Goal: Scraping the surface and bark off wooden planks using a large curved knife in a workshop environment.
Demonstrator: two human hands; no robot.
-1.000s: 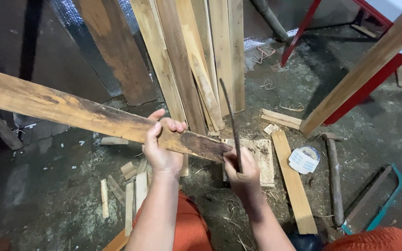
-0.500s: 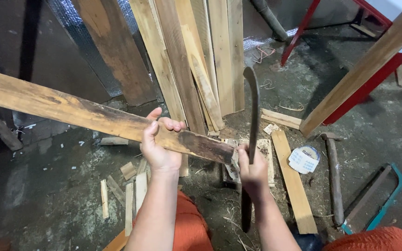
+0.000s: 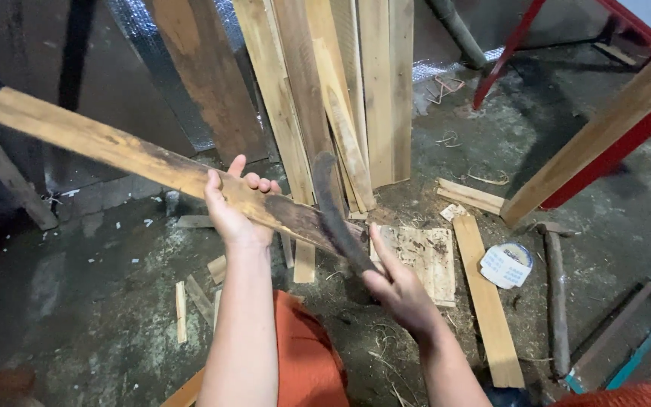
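Note:
My left hand (image 3: 233,205) grips a long weathered wooden plank (image 3: 114,151) near its darker lower end, holding it slanted up to the left above the floor. My right hand (image 3: 399,290) is closed on the handle of a dark curved blade (image 3: 331,207), a machete-like knife, whose blade lies against the plank's dark lower end (image 3: 303,218). Both forearms reach out over my orange-clad knees (image 3: 307,354).
Several planks (image 3: 340,90) lean against the back wall. A flat wooden block (image 3: 420,256), a loose board (image 3: 487,301), a white tape roll (image 3: 508,264), a hammer-like tool (image 3: 555,294) and a teal-framed saw (image 3: 627,332) lie on the dirty floor. A red frame (image 3: 604,151) stands right.
The left hand has raised and tilted the plank's far end upward. The right hand has swung the blade from upright down and leftward against the plank's lower end.

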